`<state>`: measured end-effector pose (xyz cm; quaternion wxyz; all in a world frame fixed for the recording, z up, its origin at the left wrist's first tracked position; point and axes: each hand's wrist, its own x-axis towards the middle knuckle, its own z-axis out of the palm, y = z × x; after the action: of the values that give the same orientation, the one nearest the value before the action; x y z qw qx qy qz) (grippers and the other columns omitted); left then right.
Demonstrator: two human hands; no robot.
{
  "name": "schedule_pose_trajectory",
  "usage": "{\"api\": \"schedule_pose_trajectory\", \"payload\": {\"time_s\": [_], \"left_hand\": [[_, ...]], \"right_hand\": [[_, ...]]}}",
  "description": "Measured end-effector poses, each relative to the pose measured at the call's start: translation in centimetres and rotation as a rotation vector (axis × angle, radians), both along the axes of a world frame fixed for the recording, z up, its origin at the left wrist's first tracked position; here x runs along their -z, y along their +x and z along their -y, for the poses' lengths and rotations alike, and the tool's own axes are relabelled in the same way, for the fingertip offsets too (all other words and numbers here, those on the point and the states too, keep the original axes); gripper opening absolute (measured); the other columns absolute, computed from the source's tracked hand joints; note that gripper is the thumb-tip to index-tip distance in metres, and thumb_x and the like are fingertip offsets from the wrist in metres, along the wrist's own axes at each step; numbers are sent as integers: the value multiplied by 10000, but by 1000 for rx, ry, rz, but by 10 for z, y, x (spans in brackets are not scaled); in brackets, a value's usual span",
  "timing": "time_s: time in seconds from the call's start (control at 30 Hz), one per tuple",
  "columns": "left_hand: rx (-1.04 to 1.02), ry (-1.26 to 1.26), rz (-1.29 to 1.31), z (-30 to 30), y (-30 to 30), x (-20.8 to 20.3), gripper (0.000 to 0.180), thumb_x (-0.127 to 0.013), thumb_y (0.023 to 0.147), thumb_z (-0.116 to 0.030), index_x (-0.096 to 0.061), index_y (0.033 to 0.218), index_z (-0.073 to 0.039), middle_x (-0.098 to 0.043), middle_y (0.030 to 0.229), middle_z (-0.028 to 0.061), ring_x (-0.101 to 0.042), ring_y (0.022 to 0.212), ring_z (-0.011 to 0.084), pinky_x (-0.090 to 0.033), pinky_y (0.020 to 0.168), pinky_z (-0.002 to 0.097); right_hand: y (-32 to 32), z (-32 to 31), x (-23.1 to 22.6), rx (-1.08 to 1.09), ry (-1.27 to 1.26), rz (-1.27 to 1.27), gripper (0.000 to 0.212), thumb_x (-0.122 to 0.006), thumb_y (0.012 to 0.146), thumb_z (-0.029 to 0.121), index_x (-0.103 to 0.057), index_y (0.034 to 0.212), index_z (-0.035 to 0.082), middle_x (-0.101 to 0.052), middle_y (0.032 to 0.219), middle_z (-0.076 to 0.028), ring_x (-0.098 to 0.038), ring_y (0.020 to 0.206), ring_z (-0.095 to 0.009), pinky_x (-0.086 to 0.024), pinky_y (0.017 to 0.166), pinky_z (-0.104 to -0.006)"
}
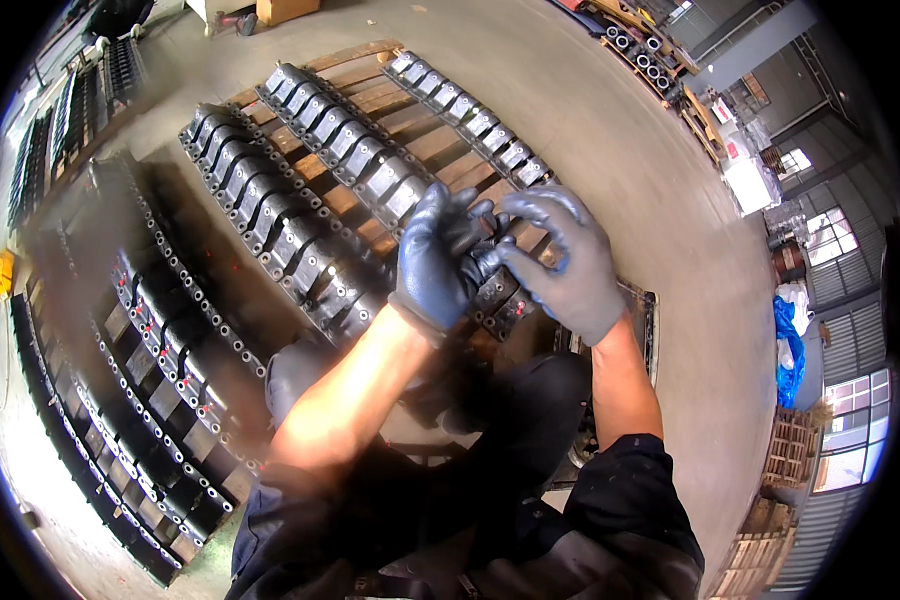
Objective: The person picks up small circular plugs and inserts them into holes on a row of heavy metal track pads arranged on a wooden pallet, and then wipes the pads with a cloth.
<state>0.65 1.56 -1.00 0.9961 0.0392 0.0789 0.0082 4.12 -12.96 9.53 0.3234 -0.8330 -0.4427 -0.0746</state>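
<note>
Both my hands wear grey gloves with blue-black coated palms and meet over the near end of the pallet. My left hand (pixel 433 262) is closed, its fingers curled inward around something dark and small. My right hand (pixel 568 262) bends thumb and fingers toward the left fingertips, closed at the same small dark thing; its kind does not show. Below them lies the near end of a row of black metal castings (pixel 497 296) with a red mark on it. Beside it, another row of black castings (pixel 345 130) runs away from me, with a further row (pixel 260 195) to its left.
The rows rest on a wooden pallet (pixel 370 95). More black castings (pixel 160 320) with red marks lie at the left, partly blurred. A metal-edged container (pixel 652 335) stands by my right forearm. Stacked wooden pallets (pixel 792 450) and a blue plastic sheet (pixel 790 350) are at the right.
</note>
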Motion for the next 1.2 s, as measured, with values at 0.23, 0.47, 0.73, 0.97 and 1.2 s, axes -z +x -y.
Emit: {"api": "schedule_pose_trajectory", "payload": {"time_s": [0.23, 0.47, 0.73, 0.97, 1.2], "left_hand": [[31, -33, 93, 5, 2, -1, 510, -607, 1012, -537, -604, 1220, -71, -657, 1100, 104, -634, 1017, 216, -536, 899, 369], [81, -39, -50, 18, 7, 7, 242, -578, 1046, -325, -663, 1047, -98, -690, 988, 68, -657, 964, 209, -541, 887, 369], [91, -7, -201, 22, -1, 22, 383, -554, 1038, -516, -595, 1122, -145, -646, 868, 32, -620, 626, 196, -530, 526, 380], [92, -100, -262, 26, 3, 16, 367, -552, 1055, -487, -601, 1099, -126, -625, 916, 37, -623, 780, 193, -531, 681, 403], [18, 91, -204, 23, -7, 3, 407, -521, 1073, -482, -620, 1098, -87, -636, 878, 46, -626, 728, 140, -567, 640, 331]], "right_hand": [[2, -14, 12, -103, -424, 553, 319, -728, 803, 161, -691, 1119, 158, -642, 1078, -42, -585, 1071, -269, -475, 896, -434], [8, -9, 28, -93, -604, 695, 249, -606, 847, 164, -682, 1084, 152, -624, 986, -55, -599, 1001, -267, -470, 898, -442], [9, 4, 48, 49, -191, 2, 314, -718, 797, 37, -700, 1103, 104, -692, 1060, -111, -665, 989, -335, -527, 892, -446], [44, 23, 60, 88, 542, -473, 236, -656, 962, 50, -636, 1189, -12, -695, 1069, -108, -679, 949, -175, -547, 885, -320], [130, -20, 127, 323, 342, -541, 274, -695, 961, 82, -635, 1213, -10, -706, 1020, -87, -697, 873, -151, -554, 776, -274]]}}
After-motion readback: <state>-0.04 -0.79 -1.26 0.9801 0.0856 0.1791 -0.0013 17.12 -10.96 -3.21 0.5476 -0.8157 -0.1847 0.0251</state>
